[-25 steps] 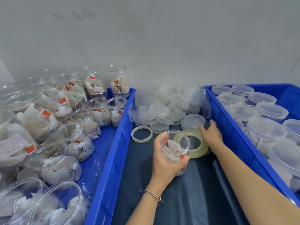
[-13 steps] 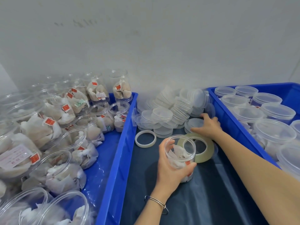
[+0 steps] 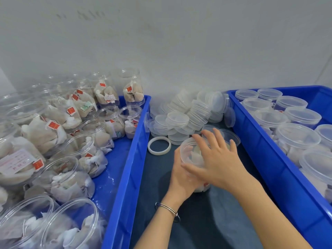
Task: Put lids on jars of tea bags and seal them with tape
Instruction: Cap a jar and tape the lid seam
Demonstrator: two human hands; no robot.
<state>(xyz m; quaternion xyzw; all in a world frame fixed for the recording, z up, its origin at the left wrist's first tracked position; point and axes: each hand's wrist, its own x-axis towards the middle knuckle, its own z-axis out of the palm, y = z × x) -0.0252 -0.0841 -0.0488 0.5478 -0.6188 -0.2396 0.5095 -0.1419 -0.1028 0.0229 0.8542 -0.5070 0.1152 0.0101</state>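
Left crate: we are seeing one blue crate at the left edge of the dark table, packed with open jars of tea bags; we are counting over a dozen, the far ones too crowded to count exactly.
Spare ring: one white ring is lying flat on the table just beside the left crate's right wall.
Lid pile: one loose heap of clear lids is sitting at the table's far edge, too many to count.
Left hand: we are wrapping it round the side of one jar of tea bags, standing mid-table.
Right hand: we are laying it, fingers spread, over that jar's mouth; whether a lid is under it we cannot tell.
Right crate: one blue crate at the right edge is holding lidded jars, about ten in view.
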